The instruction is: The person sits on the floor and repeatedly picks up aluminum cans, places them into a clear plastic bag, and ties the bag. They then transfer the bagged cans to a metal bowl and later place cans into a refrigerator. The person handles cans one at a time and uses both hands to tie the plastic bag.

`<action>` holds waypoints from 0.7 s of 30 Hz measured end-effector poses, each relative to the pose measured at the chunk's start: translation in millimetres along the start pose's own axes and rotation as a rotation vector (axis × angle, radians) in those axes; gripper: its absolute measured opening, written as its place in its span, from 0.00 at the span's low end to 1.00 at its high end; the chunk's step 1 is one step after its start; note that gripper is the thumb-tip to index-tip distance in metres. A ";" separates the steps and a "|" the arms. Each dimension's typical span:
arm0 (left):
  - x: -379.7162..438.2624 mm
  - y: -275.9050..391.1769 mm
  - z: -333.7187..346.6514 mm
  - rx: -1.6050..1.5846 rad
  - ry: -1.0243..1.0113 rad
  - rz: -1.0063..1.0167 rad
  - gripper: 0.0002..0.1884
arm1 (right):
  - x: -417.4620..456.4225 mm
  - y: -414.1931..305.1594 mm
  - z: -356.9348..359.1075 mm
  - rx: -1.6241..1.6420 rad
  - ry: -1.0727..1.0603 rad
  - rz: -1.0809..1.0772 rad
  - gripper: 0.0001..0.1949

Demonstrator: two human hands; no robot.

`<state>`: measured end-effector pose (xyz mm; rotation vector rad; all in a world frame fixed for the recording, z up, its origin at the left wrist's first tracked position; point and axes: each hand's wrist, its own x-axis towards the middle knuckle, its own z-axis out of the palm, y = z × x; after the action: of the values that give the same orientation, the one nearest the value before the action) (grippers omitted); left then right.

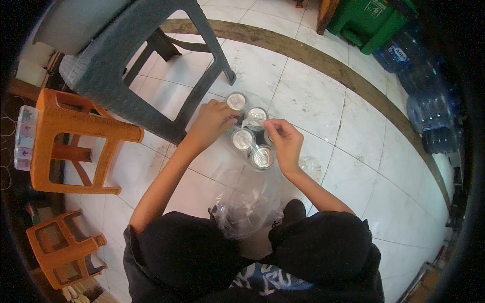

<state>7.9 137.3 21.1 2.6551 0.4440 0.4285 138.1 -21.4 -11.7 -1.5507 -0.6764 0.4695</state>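
Note:
Several drink cans stand grouped on the tiled floor, their silver tops with pull tabs facing up. Clear plastic film lies over and around them. My left hand is at the left side of the group, its fingertips at the upper cans. On the right, my right hand has thumb and index finger pinched together at the film near a can's rim. A crumpled clear plastic bag spreads from the cans towards my feet. What the left fingertips touch is partly hidden.
A dark grey plastic chair stands close at upper left, with an orange plastic stool and a second orange stool beyond. A green bin and large blue water bottles are at upper right. Crumpled clear plastic lies right of my hand.

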 end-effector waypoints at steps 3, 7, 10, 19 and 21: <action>8.7 -8.0 9.8 -0.243 -0.076 0.027 0.08 | 3.0 -1.7 6.5 0.082 0.021 0.010 0.06; 13.5 -11.1 8.2 -0.293 -0.207 0.032 0.09 | 10.0 -9.4 10.8 0.028 -0.002 -0.021 0.06; 13.6 -18.5 5.1 -0.325 -0.324 0.004 0.10 | 12.2 -9.5 14.1 0.038 -0.032 -0.020 0.06; 27.6 -28.5 -1.2 -0.609 -0.698 -0.038 0.12 | 9.1 -5.3 13.8 0.014 -0.056 -0.001 0.06; 28.4 -30.1 -2.9 -0.581 -0.713 -0.034 0.12 | 9.1 -3.8 15.1 0.024 -0.068 -0.014 0.06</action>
<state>25.2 174.7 16.8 2.0387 0.1063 -0.3584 134.4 -4.1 -8.4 -1.5124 -0.7312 0.5195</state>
